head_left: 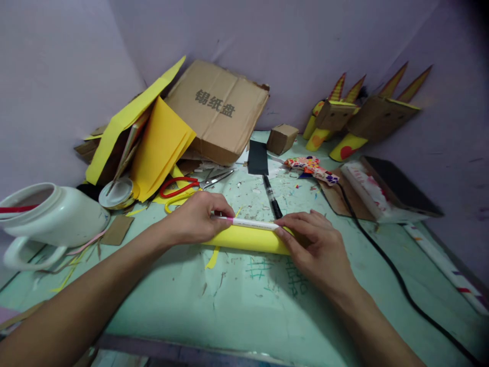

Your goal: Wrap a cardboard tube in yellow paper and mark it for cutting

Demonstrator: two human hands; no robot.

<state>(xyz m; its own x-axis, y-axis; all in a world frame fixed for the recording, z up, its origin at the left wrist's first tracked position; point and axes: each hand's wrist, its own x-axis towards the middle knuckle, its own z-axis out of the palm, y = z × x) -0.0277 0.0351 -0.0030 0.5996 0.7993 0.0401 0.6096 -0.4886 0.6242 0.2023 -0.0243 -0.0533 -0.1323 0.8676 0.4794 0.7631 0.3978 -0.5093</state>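
Note:
A white pen (254,224) with a pink band lies lengthwise along a curved yellow paper (248,241) on the table. My left hand (198,216) is closed on the pen's left end, over the paper's left part. At the right end, my right hand (313,242) pinches the pen between thumb and fingers. The paper's far side is hidden behind the pen and hands. A thin yellow strip (213,258) sticks out below the paper. Just behind my left hand are red-handled scissors (191,184) and a yellow handle (179,200). A black marker (272,198) lies beyond the pen.
A cardboard box (217,112) leans at the back beside yellow sheets (162,148). On the left, a white mug (69,211) lies tipped. A patterned glue gun (313,167) trails a black cord (393,265) on the right. Cardboard animal figures (382,122) stand behind it.

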